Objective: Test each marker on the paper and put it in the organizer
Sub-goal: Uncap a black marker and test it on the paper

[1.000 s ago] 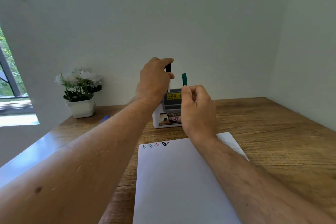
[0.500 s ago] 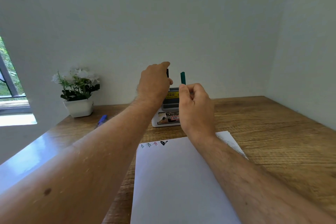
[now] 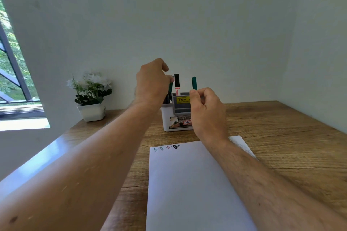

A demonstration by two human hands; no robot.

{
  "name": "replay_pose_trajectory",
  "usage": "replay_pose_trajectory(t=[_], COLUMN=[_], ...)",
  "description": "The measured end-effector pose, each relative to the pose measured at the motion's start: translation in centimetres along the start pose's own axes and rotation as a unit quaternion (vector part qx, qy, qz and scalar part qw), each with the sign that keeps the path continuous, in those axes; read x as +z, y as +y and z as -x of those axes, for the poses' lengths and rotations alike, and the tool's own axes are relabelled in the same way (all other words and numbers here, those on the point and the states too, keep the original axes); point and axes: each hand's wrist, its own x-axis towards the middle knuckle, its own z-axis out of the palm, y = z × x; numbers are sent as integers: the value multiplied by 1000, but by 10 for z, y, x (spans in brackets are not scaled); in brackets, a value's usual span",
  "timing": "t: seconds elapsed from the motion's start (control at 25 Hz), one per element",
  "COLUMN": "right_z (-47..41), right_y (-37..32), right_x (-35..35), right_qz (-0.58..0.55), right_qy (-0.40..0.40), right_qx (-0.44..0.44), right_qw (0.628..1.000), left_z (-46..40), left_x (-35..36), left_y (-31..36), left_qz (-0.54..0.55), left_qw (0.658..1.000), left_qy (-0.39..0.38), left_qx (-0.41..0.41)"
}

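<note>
Now let go: black marker [image 3: 176, 82] stands in the organizer [image 3: 173, 118], left hand [image 3: 152, 84] loose beside it; right hand [image 3: 206, 110] pinching green marker [image 3: 194, 83]. Lower straight in, then release

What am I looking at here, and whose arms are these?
No machine here: a person wears a camera on the head, so you see their own two arms from above. On the wooden desk lies a sheet of paper with small test scribbles at its top. Behind it stands an organizer holding a black-capped marker. The left hand is at a green marker by the organizer; the grip itself is hidden. The right hand pinches another green piece, a marker or cap. A potted plant sits to the left.
</note>
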Motion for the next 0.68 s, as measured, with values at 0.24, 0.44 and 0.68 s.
replay_pose_trajectory(t=[0.24,0.44,0.68], right_z=[4,7,7], right_y=[-7,-6,-3], right_x=[-7,-7,-5], right_qz=[19,37,40], right_qy=[-43,-64,-81], right_qx=[-16,-20,-37], right_qw=[999,997,995], left_z=[23,51,45], left_x=[-50,-72,-66], left_y=[-15,-59,-74], left_qz=[-25,-192,-270], left_qw=[996,963,926], left_qy=[-60,-139,-198], left_qx=[-67,-130,-173])
